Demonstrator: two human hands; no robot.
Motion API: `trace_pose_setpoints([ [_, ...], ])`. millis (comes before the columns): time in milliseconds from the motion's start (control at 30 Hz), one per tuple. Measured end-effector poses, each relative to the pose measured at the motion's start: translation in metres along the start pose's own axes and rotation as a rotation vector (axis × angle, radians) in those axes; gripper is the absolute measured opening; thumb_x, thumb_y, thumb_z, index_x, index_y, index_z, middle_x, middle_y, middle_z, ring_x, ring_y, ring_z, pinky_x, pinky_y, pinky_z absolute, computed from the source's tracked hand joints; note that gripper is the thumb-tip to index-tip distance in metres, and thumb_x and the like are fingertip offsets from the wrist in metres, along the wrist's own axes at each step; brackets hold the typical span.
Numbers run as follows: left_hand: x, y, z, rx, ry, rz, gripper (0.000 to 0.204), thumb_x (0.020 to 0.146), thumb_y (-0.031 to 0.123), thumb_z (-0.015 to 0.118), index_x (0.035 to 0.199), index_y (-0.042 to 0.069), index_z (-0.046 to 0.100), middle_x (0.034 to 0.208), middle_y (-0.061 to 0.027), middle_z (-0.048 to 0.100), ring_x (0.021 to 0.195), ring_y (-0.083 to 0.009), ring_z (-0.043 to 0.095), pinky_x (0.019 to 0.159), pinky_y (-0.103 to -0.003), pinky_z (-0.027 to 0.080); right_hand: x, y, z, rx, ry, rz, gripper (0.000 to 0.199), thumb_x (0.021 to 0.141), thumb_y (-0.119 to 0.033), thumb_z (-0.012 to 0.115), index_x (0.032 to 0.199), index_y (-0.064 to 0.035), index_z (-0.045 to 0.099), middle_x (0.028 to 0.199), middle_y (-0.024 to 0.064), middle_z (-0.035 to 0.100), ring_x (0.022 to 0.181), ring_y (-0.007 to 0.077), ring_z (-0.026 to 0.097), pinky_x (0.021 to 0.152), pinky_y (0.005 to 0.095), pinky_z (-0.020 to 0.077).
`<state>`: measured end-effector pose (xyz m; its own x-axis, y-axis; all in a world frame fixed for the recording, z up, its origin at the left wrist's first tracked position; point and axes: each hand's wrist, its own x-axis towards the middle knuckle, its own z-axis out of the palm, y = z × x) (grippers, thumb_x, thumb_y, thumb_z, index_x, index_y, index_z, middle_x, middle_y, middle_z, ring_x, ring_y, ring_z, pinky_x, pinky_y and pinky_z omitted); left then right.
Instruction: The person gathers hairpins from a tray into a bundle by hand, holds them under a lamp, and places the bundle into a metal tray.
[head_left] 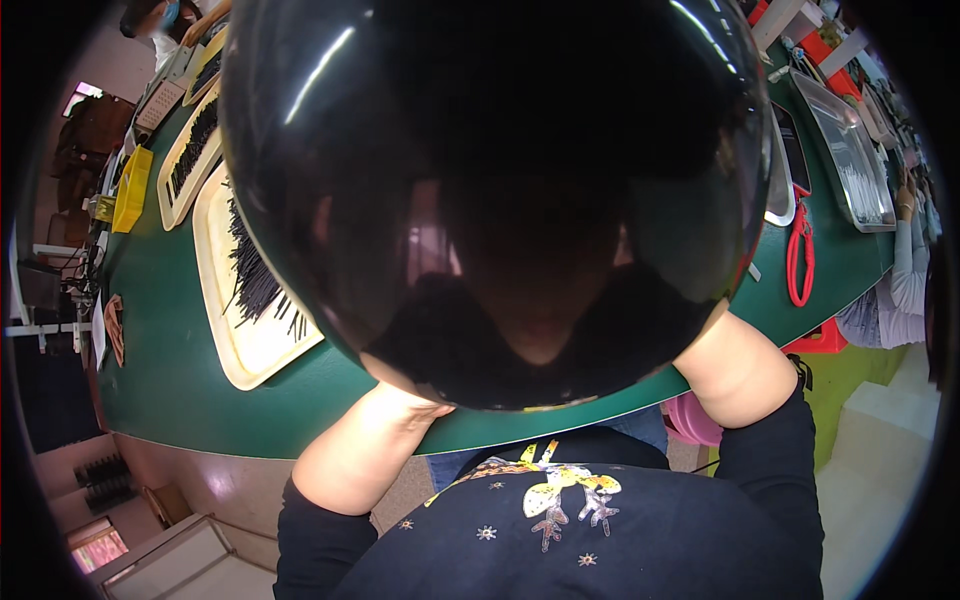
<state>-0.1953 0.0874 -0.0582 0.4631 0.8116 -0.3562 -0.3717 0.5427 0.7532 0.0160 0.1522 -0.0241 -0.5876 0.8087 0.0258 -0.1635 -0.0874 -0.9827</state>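
A large, glossy, black round thing (pixel 490 220) fills the middle of the view. It stands between the camera and the green table (pixel 160 350), and its shiny surface carries reflections. Its kind cannot be made out. My left hand (pixel 428 404) reaches under its lower left edge, with only the wrist and heel showing. The right hand (pixel 708 332) goes behind its lower right edge, the wrist just visible. Fingers of both hands are hidden, along with anything they hold. Left of the black thing, a cream tray (pixel 222 335) holds many thin black sticks (pixel 258 285).
More cream trays (pixel 170 212) of black pieces and a yellow bin (pixel 132 190) line the left. A red strap loop (pixel 800 262), a dark flat device (pixel 790 150) and a metal tray (pixel 838 150) lie right. A co-worker's arm (pixel 906 240) shows at far right, a pink stool (pixel 692 418) below.
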Motion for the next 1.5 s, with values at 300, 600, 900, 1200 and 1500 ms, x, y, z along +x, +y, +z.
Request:
trace_pose_setpoints([
  [300, -0.001, -0.002, 0.004, -0.046, -0.004, 0.043, 0.031, 0.099, 0.023, 0.047, 0.120, 0.000, 0.049, 0.081, -0.0111, 0.064, 0.056, -0.0161, 0.061, 0.051, -0.025, 0.049, -0.002, -0.001, 0.002, 0.073, -0.084, 0.100, 0.020, 0.091, -0.015, 0.056, 0.080, -0.0006, 0.064, 0.060, -0.0005, 0.053, 0.050, 0.0030, 0.044, 0.045, 0.0187, 0.0337],
  [600, 0.005, -0.013, 0.018, 0.507, 0.042, 0.477, 0.009, 0.093, 0.007, 0.056, 0.087, 0.000, 0.056, 0.073, -0.0044, 0.055, 0.065, -0.0092, 0.051, 0.062, -0.022, 0.042, 0.014, -0.016, -0.035, 0.113, 0.361, -0.157, 0.026, 0.097, -0.022, 0.053, 0.084, -0.0004, 0.058, 0.071, 0.0112, 0.064, 0.064, 0.0208, 0.066, 0.057, 0.0298, 0.0532],
  [900, 0.022, -0.009, 0.026, 1.082, -0.081, 0.366, 0.009, 0.094, 0.010, 0.056, 0.088, 0.003, 0.056, 0.077, -0.0052, 0.059, 0.074, -0.0141, 0.056, 0.071, -0.028, 0.046, 0.017, -0.040, -0.072, -1.167, 0.828, -0.096, 0.035, 0.084, -0.032, 0.064, 0.099, -0.0003, 0.062, 0.087, 0.0189, 0.066, 0.081, 0.0287, 0.065, 0.073, 0.0352, 0.0495],
  [1200, 0.010, 0.006, 0.035, 0.194, -0.060, 0.137, 0.025, 0.101, 0.016, 0.041, 0.093, -0.001, 0.057, 0.054, -0.0044, 0.051, 0.043, -0.0090, 0.046, 0.046, -0.022, 0.038, 0.017, -0.008, -0.083, -1.522, 0.412, -0.044, 0.052, 0.087, -0.038, 0.060, 0.117, 0.0043, 0.059, 0.116, 0.0209, 0.061, 0.111, 0.0357, 0.057, 0.097, 0.0411, 0.0436],
  [1500, 0.010, 0.003, 0.017, 0.461, -0.254, 0.353, 0.026, 0.102, 0.018, 0.039, 0.103, -0.002, 0.056, 0.053, -0.0026, 0.048, 0.040, -0.0048, 0.035, 0.043, -0.019, 0.032, 0.003, -0.014, -0.005, -0.122, -0.016, -0.226, 0.030, 0.082, -0.006, 0.063, 0.110, 0.0043, 0.059, 0.099, 0.0084, 0.065, 0.089, 0.0129, 0.060, 0.077, 0.0279, 0.0504],
])
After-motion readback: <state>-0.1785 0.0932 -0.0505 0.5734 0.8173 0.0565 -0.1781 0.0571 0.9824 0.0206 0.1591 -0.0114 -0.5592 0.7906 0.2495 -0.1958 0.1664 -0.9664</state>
